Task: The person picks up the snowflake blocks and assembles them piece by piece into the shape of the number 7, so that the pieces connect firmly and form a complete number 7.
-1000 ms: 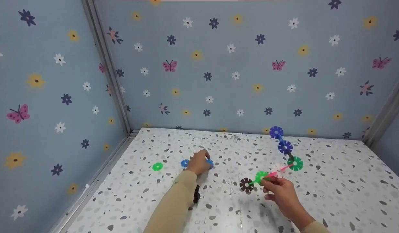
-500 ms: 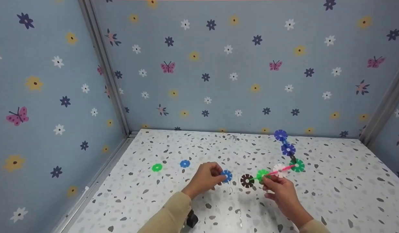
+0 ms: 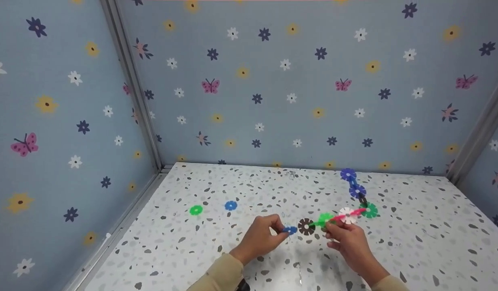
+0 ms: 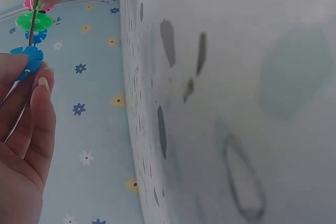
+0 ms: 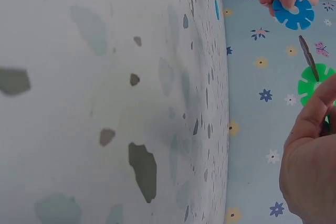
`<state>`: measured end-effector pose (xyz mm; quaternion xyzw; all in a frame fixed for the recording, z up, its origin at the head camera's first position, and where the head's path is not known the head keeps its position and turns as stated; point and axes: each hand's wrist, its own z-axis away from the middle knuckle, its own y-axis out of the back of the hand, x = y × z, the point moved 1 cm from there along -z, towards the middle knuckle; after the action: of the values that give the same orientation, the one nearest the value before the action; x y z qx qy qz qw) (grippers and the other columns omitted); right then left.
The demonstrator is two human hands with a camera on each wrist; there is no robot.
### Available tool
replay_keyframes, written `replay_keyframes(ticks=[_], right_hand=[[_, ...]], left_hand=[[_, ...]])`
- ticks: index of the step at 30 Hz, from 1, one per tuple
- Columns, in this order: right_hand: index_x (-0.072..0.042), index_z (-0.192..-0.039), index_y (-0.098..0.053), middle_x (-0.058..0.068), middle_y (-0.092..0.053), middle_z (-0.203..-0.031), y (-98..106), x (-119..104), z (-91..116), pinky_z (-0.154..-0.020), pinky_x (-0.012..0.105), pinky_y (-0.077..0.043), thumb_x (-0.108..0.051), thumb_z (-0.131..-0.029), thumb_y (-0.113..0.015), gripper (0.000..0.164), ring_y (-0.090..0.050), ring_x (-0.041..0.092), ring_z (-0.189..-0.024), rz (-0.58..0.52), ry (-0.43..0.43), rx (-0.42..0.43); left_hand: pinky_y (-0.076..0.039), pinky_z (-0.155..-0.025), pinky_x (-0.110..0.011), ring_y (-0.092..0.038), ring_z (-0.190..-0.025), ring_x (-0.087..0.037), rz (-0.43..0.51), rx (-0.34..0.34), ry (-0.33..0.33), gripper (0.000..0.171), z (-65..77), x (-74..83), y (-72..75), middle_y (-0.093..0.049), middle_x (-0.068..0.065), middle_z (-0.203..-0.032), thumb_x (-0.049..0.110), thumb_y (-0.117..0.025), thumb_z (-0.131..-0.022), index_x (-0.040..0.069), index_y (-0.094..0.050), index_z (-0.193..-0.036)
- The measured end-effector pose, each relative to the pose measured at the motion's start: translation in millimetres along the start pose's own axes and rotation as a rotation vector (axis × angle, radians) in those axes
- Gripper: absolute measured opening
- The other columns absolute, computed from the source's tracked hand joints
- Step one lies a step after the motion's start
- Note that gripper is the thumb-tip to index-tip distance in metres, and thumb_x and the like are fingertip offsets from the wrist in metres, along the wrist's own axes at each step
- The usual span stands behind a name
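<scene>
My left hand [image 3: 263, 234] pinches a blue notched plastic disc [image 3: 292, 230] between thumb and fingers, tilted nearly flat in the head view. Just to its right is the brown disc [image 3: 301, 228] at the end of a chain of interlocked discs. In the right wrist view a small gap separates the blue disc [image 5: 300, 20] from the edge-on brown disc [image 5: 308, 57]. My right hand [image 3: 351, 242] pinches the chain near a light green disc [image 3: 324, 218]. Beyond it follow a white disc [image 3: 347, 220], a dark green disc [image 3: 370, 211] and purple-blue discs [image 3: 348, 175] at the far end.
On the speckled white table [image 3: 172, 250] lie a loose green disc [image 3: 193, 210] and a loose blue disc [image 3: 227, 206], both left of my hands. Flower-patterned panels [image 3: 273, 81] enclose the table at the back and sides.
My left hand has picked a blue disc off the table, brought it right and nearer to the chain's brown end, and tilted it flatter. The right hand stays nearly in place, gripping the chain.
</scene>
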<state>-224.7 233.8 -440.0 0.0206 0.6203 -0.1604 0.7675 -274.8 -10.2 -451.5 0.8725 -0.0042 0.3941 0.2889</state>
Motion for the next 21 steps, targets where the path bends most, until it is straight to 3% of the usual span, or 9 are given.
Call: replay_keyframes(ticks=[7, 10, 17, 21], right_hand=[[0.003, -0.104, -0.059, 0.009, -0.067, -0.084, -4, 2, 2, -0.061, 0.027, -0.055, -0.005, -0.094, -0.065, 0.014, -0.060, 0.014, -0.071, -0.047, -0.014, 0.009], [0.003, -0.103, -0.059, 0.009, -0.067, -0.083, -6, 3, 2, -0.059, 0.026, -0.054, -0.004, -0.095, -0.064, 0.012, -0.059, 0.013, -0.068, -0.062, -0.033, 0.008], [0.001, -0.102, -0.060, 0.008, -0.069, -0.083, -4, 1, 5, -0.058, 0.023, -0.053, -0.003, -0.096, -0.061, 0.007, -0.054, 0.009, -0.062, -0.098, -0.030, -0.013], [0.000, -0.097, -0.063, 0.009, -0.068, -0.081, -5, 1, 8, -0.058, 0.024, -0.053, -0.002, -0.095, -0.062, 0.002, -0.053, 0.010, -0.061, -0.085, -0.005, 0.005]], left_hand=[[-0.055, -0.063, -0.031, -0.061, -0.072, 0.003, -0.099, 0.008, -0.038, 0.015, -0.3, 2.4, -3.1, -0.069, 0.009, -0.080, 0.007, -0.075, -0.087, 0.013, -0.064, -0.079], [-0.055, -0.064, -0.032, -0.061, -0.072, 0.002, -0.110, 0.024, -0.068, 0.015, 1.3, 2.5, -5.0, -0.070, 0.008, -0.079, 0.006, -0.075, -0.087, 0.012, -0.065, -0.079], [-0.046, -0.055, -0.012, -0.060, -0.067, 0.002, -0.115, 0.057, -0.132, 0.014, 0.6, 6.0, -11.1, -0.070, 0.005, -0.078, 0.003, -0.075, -0.086, 0.010, -0.066, -0.079], [-0.047, -0.058, -0.010, -0.061, -0.068, 0.002, -0.126, 0.074, -0.170, 0.017, 1.7, 9.0, -14.9, -0.070, 0.004, -0.076, 0.001, -0.075, -0.086, 0.010, -0.064, -0.076]])
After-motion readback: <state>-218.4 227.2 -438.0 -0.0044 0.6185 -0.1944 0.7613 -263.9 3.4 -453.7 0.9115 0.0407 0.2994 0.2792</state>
